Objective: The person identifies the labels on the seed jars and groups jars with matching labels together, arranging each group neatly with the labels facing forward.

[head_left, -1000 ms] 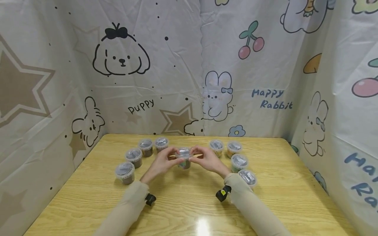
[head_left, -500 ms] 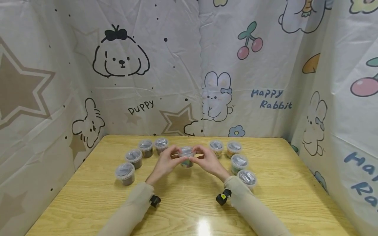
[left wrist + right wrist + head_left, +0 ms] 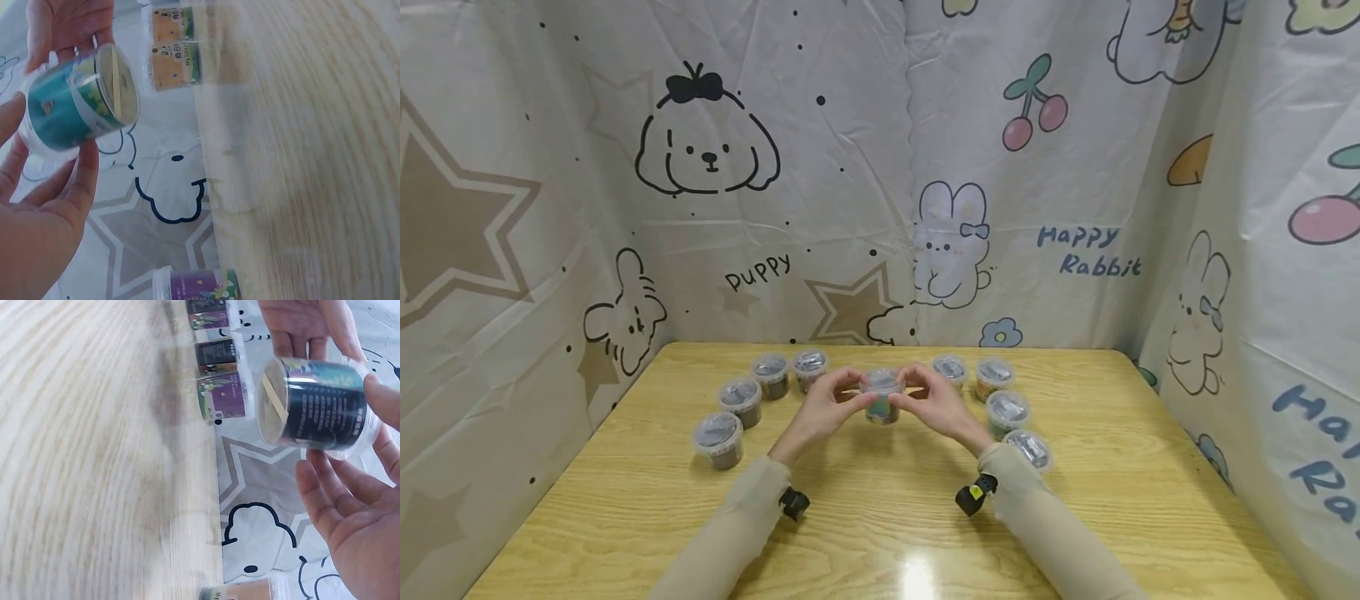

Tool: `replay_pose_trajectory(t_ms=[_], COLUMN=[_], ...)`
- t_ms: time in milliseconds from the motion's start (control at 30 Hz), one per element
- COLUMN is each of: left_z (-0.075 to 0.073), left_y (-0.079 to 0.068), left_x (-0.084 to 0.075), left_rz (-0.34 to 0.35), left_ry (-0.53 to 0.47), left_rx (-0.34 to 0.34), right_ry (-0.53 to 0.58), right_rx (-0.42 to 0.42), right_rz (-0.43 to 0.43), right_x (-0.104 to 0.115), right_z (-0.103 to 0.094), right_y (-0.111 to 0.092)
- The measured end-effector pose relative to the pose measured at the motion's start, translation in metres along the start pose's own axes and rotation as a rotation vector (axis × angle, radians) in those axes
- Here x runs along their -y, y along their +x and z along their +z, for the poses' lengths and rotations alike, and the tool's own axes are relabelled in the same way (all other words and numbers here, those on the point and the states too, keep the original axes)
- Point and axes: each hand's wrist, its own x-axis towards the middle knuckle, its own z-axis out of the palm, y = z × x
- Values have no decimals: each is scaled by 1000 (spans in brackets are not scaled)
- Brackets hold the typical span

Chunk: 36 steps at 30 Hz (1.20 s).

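A small clear plastic cup (image 3: 882, 408) with a lid is held between both hands near the middle of the table's far half. Its wrap is teal on one side (image 3: 59, 109) and dark with small print on another (image 3: 325, 415). Through the cup's bottom a pale flat stick (image 3: 275, 397) shows. The left hand (image 3: 823, 410) grips the cup's left side near the lid, thumb in front. From the other side the right hand (image 3: 942, 408) grips it likewise. In both wrist views the cup is off the wooden table, its base visible.
Several similar lidded cups form a slanting row on the left, among them a near one (image 3: 718, 440). Another row on the right includes a cup (image 3: 1007, 414) beside the right forearm. A printed cloth (image 3: 850, 167) hangs behind the wooden table (image 3: 865, 517) and along its sides.
Both hands have shifted slightly right with the cup between them, and its teal wrap shows more now. The cups in the two rows stay where they were.
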Motion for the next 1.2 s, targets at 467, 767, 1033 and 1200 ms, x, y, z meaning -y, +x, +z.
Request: replay_pose_trajectory(t_ms=[467,767,1033,1200], left_z=[-4,9,3,-3], left_y=[6,11,7,3], left_x=[16,27,18,3], left_rz=[-7,76,28,11], left_ry=[-35,25,-37,-86], left_rx=[28,-110,-17,66], right_ry=[114,62,75,103], right_rx=[74,-61,-37,3], right_rz=[53,-30,23,29], right_x=[18,19,19,17], right_z=[-5,4,-1,-3], right_y=[-4,-7,-8,-7])
